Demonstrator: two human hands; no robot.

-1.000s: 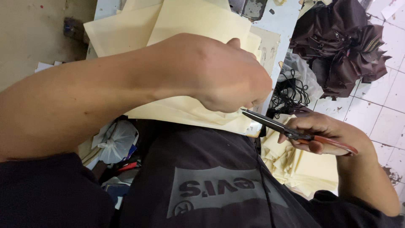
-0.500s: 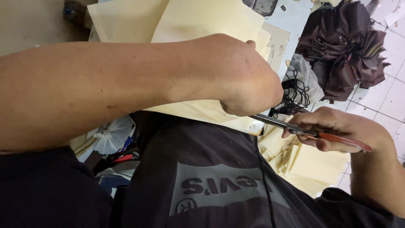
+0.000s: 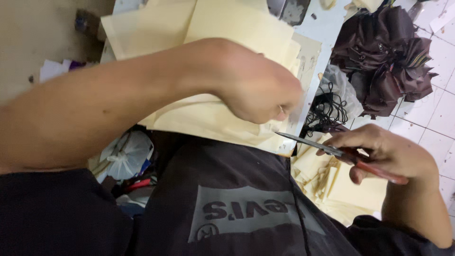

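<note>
My left hand (image 3: 256, 87) reaches across the middle of the view and pinches the near edge of a stack of pale yellow fabric pieces (image 3: 227, 33) lying on the work table. My right hand (image 3: 384, 151), at the lower right, grips a pair of scissors (image 3: 332, 150) with red handles. The blades point left toward the fabric edge just under my left hand. Whether the blades touch the fabric is hidden by my fingers.
A pile of dark brown fabric (image 3: 384, 52) lies on the tiled floor at the upper right. More cut yellow pieces (image 3: 332, 185) are heaped below my right hand. A tangle of black cord (image 3: 329, 111) and a plastic bag (image 3: 125, 154) sit near the table edge.
My left arm has shifted slightly right along the fabric edge. The right hand with the scissors stays at the fabric's corner, blades pointing at it.
</note>
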